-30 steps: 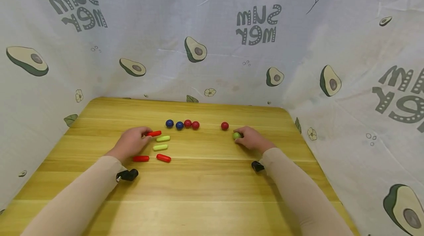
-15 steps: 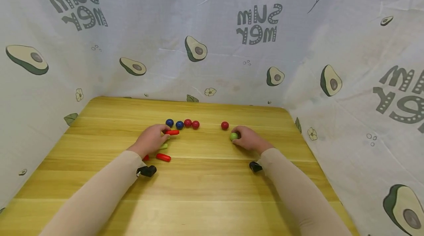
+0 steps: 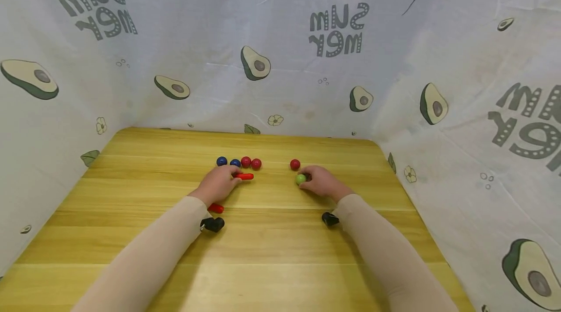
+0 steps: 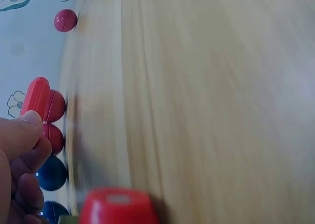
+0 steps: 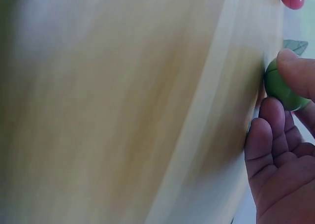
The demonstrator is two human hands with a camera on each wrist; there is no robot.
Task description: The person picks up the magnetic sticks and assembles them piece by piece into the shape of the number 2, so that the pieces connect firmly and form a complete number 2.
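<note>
My left hand [image 3: 217, 184] pinches a red ridged stick [image 3: 245, 176] between thumb and fingers, its free end pointing right. Just behind that hand are two blue balls [image 3: 221, 161] and two red balls [image 3: 251, 162] in a row. Another red stick [image 3: 216, 208] lies on the table by the left wrist, partly covered by the arm. The yellow-green sticks are hidden under the left hand and arm. With thumb and fingers, my right hand [image 3: 322, 182] holds a green ball [image 3: 300, 179]. A single red ball [image 3: 295, 164] sits just behind it.
The wooden table [image 3: 271, 248] runs back to a white cloth [image 3: 298, 98] printed with avocados, which also hangs along both sides. Black wrist cameras [image 3: 213, 225] stick out from both sleeves.
My left hand has carried the red stick to the right, passing in front of the blue balls. The right hand has shifted slightly left with the green ball.
</note>
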